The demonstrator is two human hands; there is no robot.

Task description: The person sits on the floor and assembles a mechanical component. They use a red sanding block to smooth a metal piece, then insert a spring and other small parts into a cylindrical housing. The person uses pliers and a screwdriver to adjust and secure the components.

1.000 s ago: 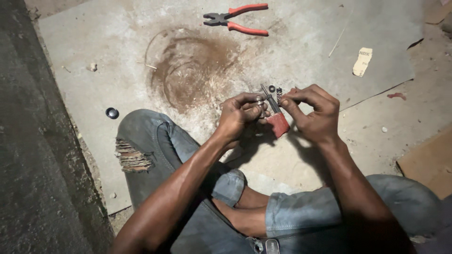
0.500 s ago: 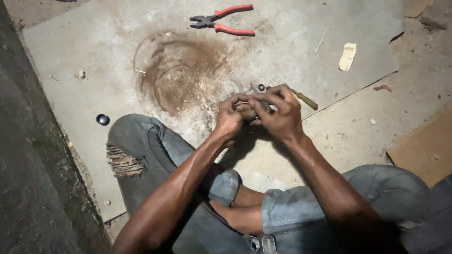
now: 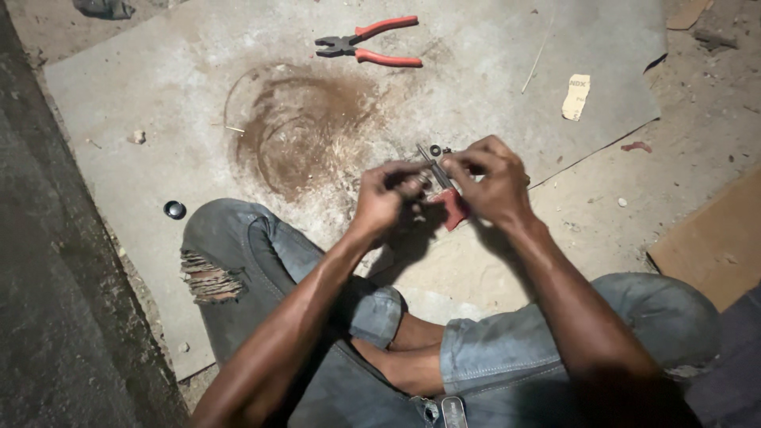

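Observation:
I sit cross-legged over a grey sheet (image 3: 182, 103) on the ground. My left hand (image 3: 386, 196) and my right hand (image 3: 493, 181) meet in front of my knees. Between them is a screwdriver (image 3: 444, 192) with a thin metal shaft and a red handle; my right hand grips it, the shaft pointing up and away. My left hand pinches a small dark part against the shaft; the part is mostly hidden by my fingers. Two tiny dark rings (image 3: 437, 150) lie on the sheet just beyond my fingertips.
Red-handled pliers (image 3: 371, 42) lie at the far side of the sheet. A round rusty stain (image 3: 297, 131) marks its middle. A small black ring (image 3: 174, 209) lies by my left knee. A pale scrap (image 3: 578, 97) and a cardboard piece (image 3: 717, 242) lie to the right.
My hands were pressed close together half a second ago; now they have parted slightly and the red handle shows again below my right hand.

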